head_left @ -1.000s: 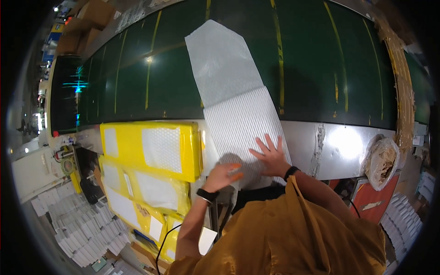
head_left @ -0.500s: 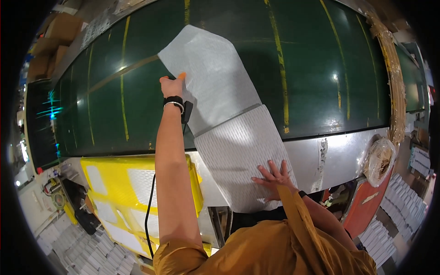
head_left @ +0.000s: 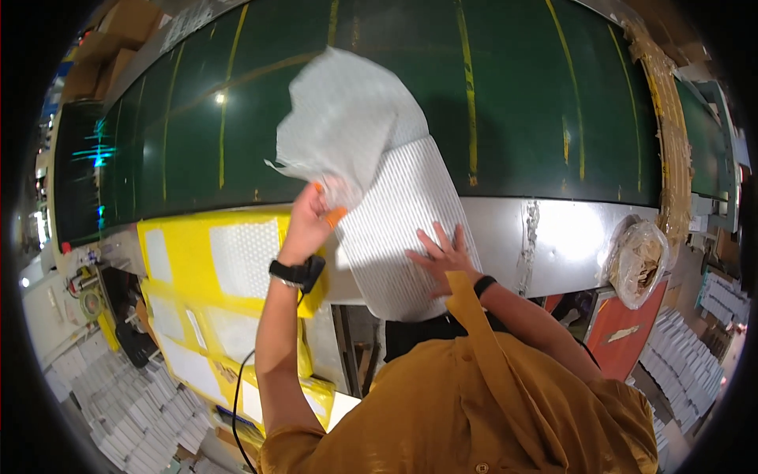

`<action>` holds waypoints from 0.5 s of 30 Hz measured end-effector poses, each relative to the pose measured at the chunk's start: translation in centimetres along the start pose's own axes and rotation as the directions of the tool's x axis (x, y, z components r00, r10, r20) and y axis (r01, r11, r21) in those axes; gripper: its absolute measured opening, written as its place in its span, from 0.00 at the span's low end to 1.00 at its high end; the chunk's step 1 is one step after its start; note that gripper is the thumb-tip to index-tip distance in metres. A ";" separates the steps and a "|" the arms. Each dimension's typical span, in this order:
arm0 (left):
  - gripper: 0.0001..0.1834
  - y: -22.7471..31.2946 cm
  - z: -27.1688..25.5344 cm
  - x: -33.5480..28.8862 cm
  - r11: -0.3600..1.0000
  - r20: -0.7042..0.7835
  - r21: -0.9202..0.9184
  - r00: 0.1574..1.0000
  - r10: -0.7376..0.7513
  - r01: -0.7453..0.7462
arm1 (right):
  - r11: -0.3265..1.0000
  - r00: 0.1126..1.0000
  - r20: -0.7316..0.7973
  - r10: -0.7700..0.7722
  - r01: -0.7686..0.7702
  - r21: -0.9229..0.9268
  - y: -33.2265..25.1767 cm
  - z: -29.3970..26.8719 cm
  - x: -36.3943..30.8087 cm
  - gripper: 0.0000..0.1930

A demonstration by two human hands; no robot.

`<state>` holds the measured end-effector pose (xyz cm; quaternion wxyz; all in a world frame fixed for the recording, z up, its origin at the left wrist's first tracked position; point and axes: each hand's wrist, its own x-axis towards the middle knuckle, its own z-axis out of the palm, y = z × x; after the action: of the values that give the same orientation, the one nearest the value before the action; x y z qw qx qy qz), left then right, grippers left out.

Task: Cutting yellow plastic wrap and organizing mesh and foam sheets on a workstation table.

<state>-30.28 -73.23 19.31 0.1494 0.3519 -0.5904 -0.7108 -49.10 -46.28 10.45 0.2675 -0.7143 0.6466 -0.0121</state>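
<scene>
A translucent white plastic packing sheet (head_left: 339, 114) rises in a loose, crumpled curve over the green surface. My left hand (head_left: 310, 225), with orange covers on its thumb and a finger, pinches the sheet's near-left edge. Under and beside it lies a flat, pale, finely ribbed packing piece (head_left: 403, 205), reaching from the green surface across the metal edge towards my body. Whether the smooth sheet and the ribbed piece are joined I cannot tell. On the ribbed piece's near right part my right hand (head_left: 448, 259) rests flat, fingers spread. A black band with a small dark device circles my left wrist.
Yellow-wrapped packages with white patches (head_left: 185, 296) stand near left, a black cable beside them. The green surface (head_left: 545, 126) carries yellow stripes and a metal rim (head_left: 505, 229). Clear plastic bag (head_left: 638, 265) at right, above a red panel (head_left: 628, 328). White stacks (head_left: 687, 355) fill the floor.
My left hand has drawn back towards me, pulling the sheet's edge up and over from the left. The ribbed piece appears slightly farther up in view; my right hand stays on it.
</scene>
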 end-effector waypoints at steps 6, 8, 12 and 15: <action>0.16 -6.5 5.2 -11.6 0.762 -0.076 0.640 0.979 0.190 -0.098 | 0.989 0.985 -0.143 -0.092 0.107 0.100 2.2 2.1 -0.4 0.38; 0.18 -8.2 4.7 -12.9 0.340 0.238 0.899 0.960 0.147 -0.275 | 0.964 0.973 -0.230 -0.009 0.070 0.256 5.6 5.8 -0.6 0.31; 0.25 -9.9 7.8 -15.7 0.230 0.100 0.962 0.973 0.207 -0.148 | -0.140 0.846 0.111 0.522 -0.044 0.989 5.0 3.0 -2.0 0.14; 0.29 -10.2 9.2 -16.9 0.146 0.091 0.981 0.969 0.229 -0.127 | -0.342 0.801 0.360 0.477 -0.208 0.916 4.1 -2.0 -2.5 0.30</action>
<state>-22.49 -53.23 15.66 -0.0064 0.3207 -0.9387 -0.1262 -54.03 -44.74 11.38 0.6419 -0.0044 0.5968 -0.4814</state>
